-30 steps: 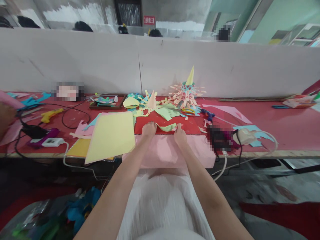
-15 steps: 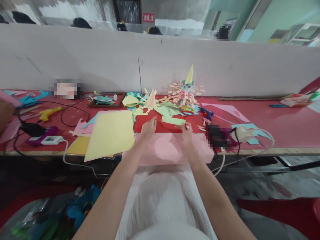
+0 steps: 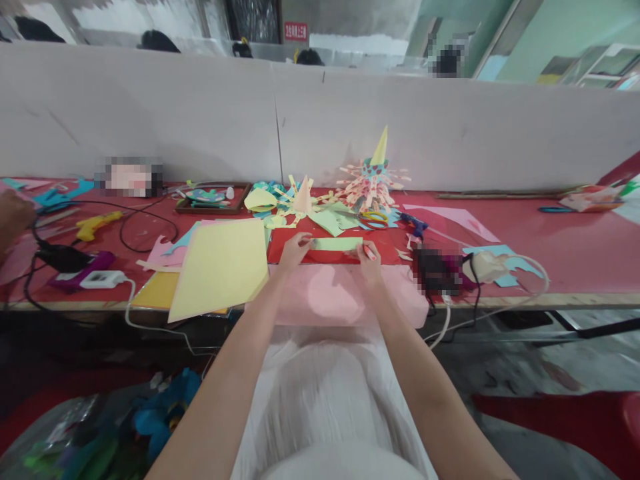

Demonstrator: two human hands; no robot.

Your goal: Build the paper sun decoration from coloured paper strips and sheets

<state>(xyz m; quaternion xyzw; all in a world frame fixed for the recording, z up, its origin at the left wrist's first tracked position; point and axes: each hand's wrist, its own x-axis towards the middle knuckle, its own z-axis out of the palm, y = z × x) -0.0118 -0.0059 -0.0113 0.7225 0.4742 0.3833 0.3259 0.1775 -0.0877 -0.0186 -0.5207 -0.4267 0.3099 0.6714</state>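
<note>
Between my hands lies a pale green paper strip [image 3: 337, 245], stretched left to right over a red sheet [image 3: 327, 257]. My left hand [image 3: 297, 251] pinches the strip's left end. At its right end, my right hand [image 3: 369, 255] grips the strip, with a small reddish-tipped item also between the fingers, too small to name. Pink paper [image 3: 330, 293] hangs at the table edge below both hands. Behind them stand a light orange paper cone [image 3: 303, 197] and a taller spiky paper piece with a yellow cone [image 3: 380, 148].
On the left are a large yellow sheet [image 3: 220, 263], a yellow glue gun [image 3: 97, 225], a tray [image 3: 213, 208] and power strips with cables. Yellow-handled scissors [image 3: 375, 219], a blue glue gun [image 3: 414, 225] and plugs [image 3: 487, 268] are right. Another person's hand [image 3: 15, 217] shows far left.
The green strip has shifted left and now lies level between my hands. My left hand has moved slightly left and taken its end; my right hand has moved slightly left.
</note>
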